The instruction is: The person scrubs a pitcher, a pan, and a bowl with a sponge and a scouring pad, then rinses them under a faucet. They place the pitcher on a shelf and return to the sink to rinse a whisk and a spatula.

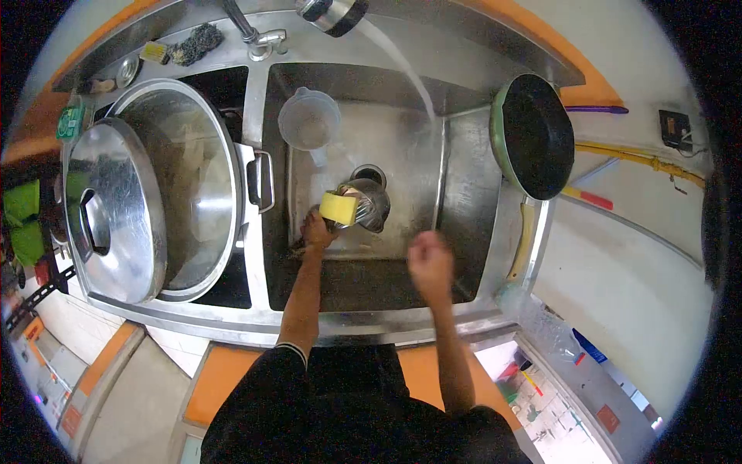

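A yellow sponge (338, 208) is held in the left hand (316, 230), low in the middle of the steel sink (464, 209), and is pressed against a small steel cup (371, 203) that lies tilted on the sink floor just beside the drain (369, 173). The left fingers are closed around the sponge's lower edge; whether the cup is also gripped cannot be told. The right hand (430, 261) is seen above the front part of the basin, blurred, with the fingers curled together into a loose fist and nothing visibly held.

A clear plastic measuring jug (309, 118) stands upright at the back left of the basin. A stream of water (406, 66) is seen arcing down from a steel spout (334, 13) at the top edge towards the right wall of the sink. A tap fitting (259, 37) is mounted behind the basin.

To the left, a large steel pot (189, 182) is set tilted in the neighbouring basin, and its lid (112, 209) is leaned against its left rim. On the right rim of the sink a green frying pan (535, 135) with a dark inside is propped, its pale handle pointing towards the person. A dark scouring pad (195, 42) and a second small yellow sponge (154, 52) are laid on the back ledge.
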A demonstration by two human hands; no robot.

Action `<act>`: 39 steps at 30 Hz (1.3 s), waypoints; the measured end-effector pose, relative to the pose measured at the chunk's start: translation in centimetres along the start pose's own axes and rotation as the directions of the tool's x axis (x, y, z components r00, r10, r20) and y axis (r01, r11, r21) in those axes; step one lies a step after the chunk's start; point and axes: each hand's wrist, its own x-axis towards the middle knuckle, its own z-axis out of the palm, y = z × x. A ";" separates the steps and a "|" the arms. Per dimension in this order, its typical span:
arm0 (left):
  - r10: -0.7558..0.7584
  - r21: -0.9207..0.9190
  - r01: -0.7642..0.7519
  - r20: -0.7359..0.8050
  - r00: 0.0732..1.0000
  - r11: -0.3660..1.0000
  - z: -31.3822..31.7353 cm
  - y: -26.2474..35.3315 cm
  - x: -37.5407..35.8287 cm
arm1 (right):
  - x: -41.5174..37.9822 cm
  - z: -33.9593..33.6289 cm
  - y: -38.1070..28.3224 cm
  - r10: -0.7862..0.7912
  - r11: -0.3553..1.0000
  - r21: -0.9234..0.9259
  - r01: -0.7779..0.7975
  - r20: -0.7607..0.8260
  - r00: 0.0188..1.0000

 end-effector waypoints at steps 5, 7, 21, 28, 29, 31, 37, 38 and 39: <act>0.068 0.032 -0.064 -0.160 0.985 0.997 0.5 1.1 -0.7 | 1.0 24.2 14.9 -0.202 0.979 0.052 0.197 0.363 0.910; 0.119 0.046 -0.112 -0.197 0.973 0.993 1.5 0.5 -0.6 | 2.6 24.3 10.8 0.150 0.950 0.176 -0.258 0.469 0.870; 0.276 0.282 -0.280 0.055 0.960 0.918 5.3 0.7 -0.4 | 11.7 29.4 1.3 -0.297 0.832 -0.536 0.139 -0.220 0.929; 0.196 0.188 -0.227 0.174 0.965 0.956 -2.1 7.4 -4.2 | 16.1 21.1 3.3 0.021 0.918 0.397 -0.012 -0.018 1.000; 0.205 0.153 -0.230 0.159 0.966 0.961 -3.5 8.7 -5.1 | 17.2 18.2 3.9 0.069 0.860 0.509 -0.020 -0.078 0.995; 0.192 0.041 -0.201 0.156 0.969 0.979 -6.3 11.5 -6.5 | 19.9 12.8 4.2 0.210 0.685 0.728 0.024 -0.229 0.951; 0.213 -0.051 -0.207 0.237 0.948 0.977 -8.9 14.3 -6.2 | 25.3 6.3 4.0 0.228 -0.125 0.980 -0.153 0.178 0.957; 0.217 -0.048 -0.211 0.237 0.947 0.976 -9.0 14.3 -6.1 | 25.5 6.4 4.2 0.223 -0.073 0.991 -0.109 0.123 0.967; 0.217 -0.069 -0.206 0.247 0.944 0.976 -9.1 14.3 -6.0 | 25.2 6.0 3.8 0.216 -0.022 0.998 -0.065 0.068 0.974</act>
